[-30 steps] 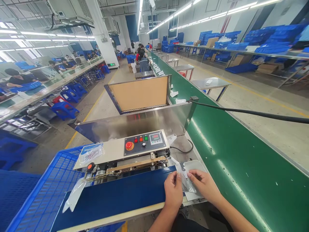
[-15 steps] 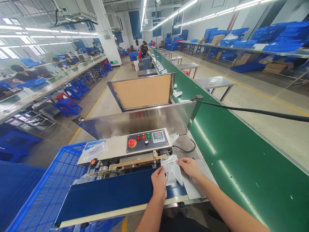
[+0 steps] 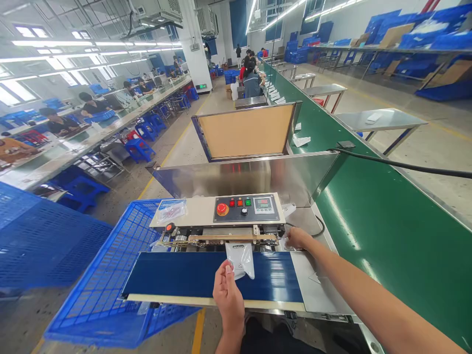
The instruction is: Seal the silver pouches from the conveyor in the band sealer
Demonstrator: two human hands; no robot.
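A clear plastic bag (image 3: 241, 263) with a white item inside hangs from the band sealer (image 3: 243, 209), its top edge at the sealing band and its lower part over the blue conveyor belt (image 3: 177, 270). My left hand (image 3: 227, 290) is closed in a pinch at the bag's lower left edge. Further right, my right hand (image 3: 298, 238) is closed by the right end of the sealing band. Some clear plastic shows at its fingertips, but its shape is too unclear to name. Another small clear packet (image 3: 288, 210) lies behind that hand, beside the control panel.
A blue basket (image 3: 99, 275) stands at the sealer's left end. To the right runs a long green conveyor (image 3: 387, 221), with a black cable (image 3: 405, 164) across it. A metal barrier (image 3: 243, 179) rises behind the sealer. Several people sit at benches further off.
The bag has moved left along the sealing band, with my left hand at its edge. My right hand has let go of it and moved to the band's right end. The view has shifted left.
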